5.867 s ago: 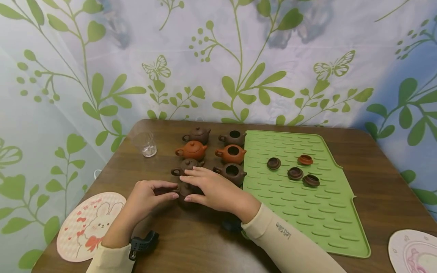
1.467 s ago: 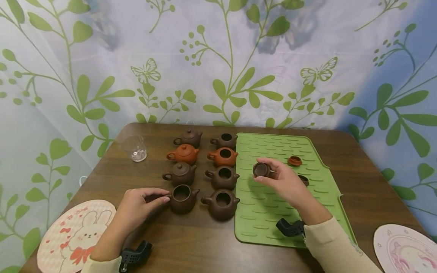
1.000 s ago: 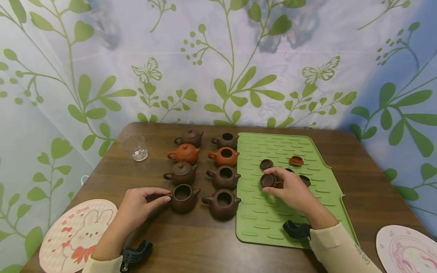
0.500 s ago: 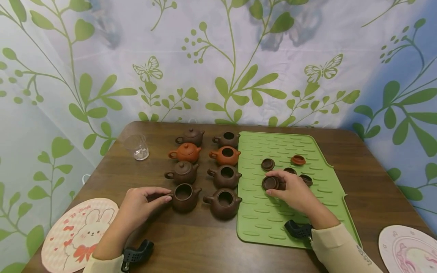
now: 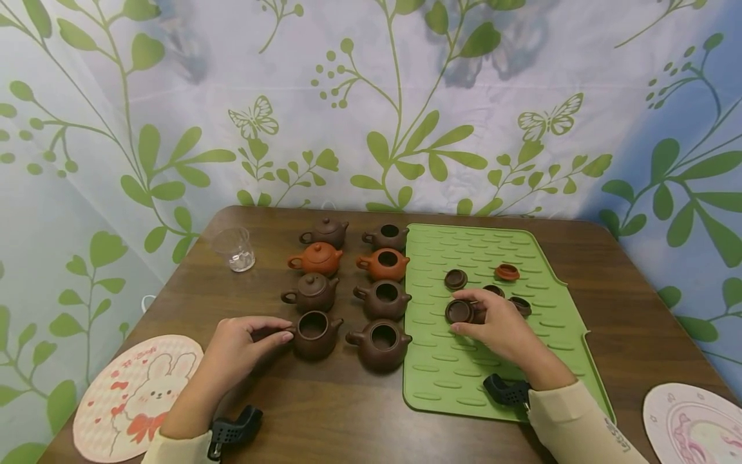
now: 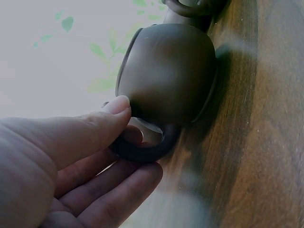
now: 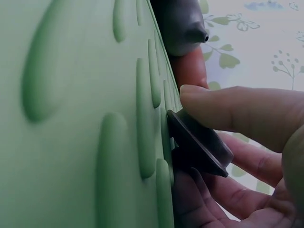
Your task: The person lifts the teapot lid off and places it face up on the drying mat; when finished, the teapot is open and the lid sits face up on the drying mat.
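Note:
My left hand (image 5: pixel 240 345) pinches the handle (image 6: pixel 145 151) of a dark brown teapot (image 5: pixel 315 343) at the front of the left column; its top is uncovered. In the left wrist view, thumb and fingers close round that handle, the pot's body (image 6: pixel 168 71) beyond. Over the green mat (image 5: pixel 440 380), my right hand (image 5: pixel 501 325) grips a dark brown teapot lid (image 5: pixel 459 312), its hollow underside up. The right wrist view shows this lid (image 7: pixel 199 142) between thumb and fingers, its edge right at the mat. Another brown lid (image 5: pixel 455 279) and an orange lid (image 5: pixel 507 272) lie near.
Three lidded teapots, one of them orange (image 5: pixel 317 259), stand behind the left-hand pot. A second column of lidless teapots, with one brown pot (image 5: pixel 382 348) in front, borders the mat. Clear cup (image 5: pixel 239 251) at back left; rabbit placemat (image 5: pixel 139 399) and pink placemat (image 5: pixel 692 422) at the sides.
The front left teapot's lid has come off, and my right hand has carried it right and down to the mat. My left hand keeps its pinch on the handle. Little has moved in the last half second.

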The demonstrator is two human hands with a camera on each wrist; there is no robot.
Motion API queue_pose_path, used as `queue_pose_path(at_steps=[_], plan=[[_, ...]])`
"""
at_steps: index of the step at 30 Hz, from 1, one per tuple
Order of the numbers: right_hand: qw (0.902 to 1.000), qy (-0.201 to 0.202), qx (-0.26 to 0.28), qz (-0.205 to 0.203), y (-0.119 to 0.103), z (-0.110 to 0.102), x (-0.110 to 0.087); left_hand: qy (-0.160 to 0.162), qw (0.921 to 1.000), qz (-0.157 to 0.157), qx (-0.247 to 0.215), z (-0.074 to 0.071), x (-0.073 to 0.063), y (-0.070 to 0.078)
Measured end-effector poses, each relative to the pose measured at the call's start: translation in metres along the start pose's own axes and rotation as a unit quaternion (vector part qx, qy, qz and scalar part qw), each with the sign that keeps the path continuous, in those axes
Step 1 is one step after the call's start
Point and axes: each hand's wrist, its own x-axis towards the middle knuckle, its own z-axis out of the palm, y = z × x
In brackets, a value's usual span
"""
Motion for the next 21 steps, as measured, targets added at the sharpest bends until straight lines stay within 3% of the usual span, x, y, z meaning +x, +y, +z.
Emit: queue_pose_path(at_steps=[21], plan=[[1.0000, 0.009, 0.001, 0.004, 0.0029, -0.0035, -0.0001, 0.001, 1.0000, 0.002, 0.002, -0.0005, -0.0003, 0.0014]])
